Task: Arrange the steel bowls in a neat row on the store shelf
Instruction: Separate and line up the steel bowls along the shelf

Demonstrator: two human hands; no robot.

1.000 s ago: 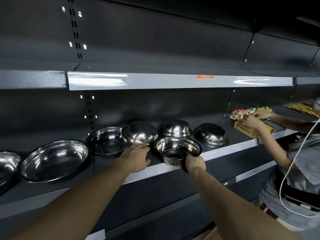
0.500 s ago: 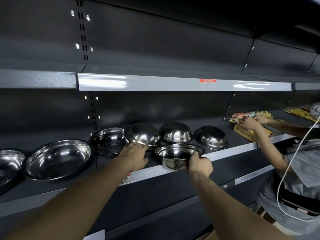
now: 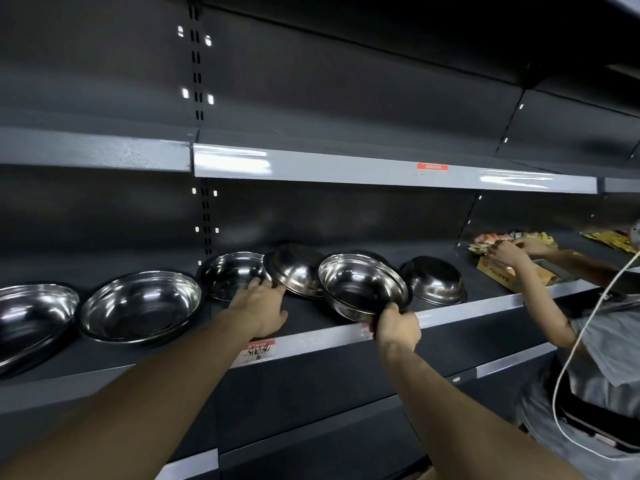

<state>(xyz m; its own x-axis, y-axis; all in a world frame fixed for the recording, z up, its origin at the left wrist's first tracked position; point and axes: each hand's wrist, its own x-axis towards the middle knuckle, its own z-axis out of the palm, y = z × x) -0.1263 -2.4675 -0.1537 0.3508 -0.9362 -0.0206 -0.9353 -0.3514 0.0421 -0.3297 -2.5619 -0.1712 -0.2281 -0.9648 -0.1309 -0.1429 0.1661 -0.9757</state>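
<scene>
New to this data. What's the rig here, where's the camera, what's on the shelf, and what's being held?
There is no robot. A person wears one wide-angle camera on the head, looking forward and down, so the two arms reaching in from the bottom are their own.

The right hand grips the near rim of a steel bowl, tilted with its opening towards the camera, above the shelf front edge. The left hand touches the rim of an overturned bowl that leans on an upright bowl.

Further left sit two wider bowls; to the right, another upside-down bowl. At far right a second person handles packets over a cardboard box.
</scene>
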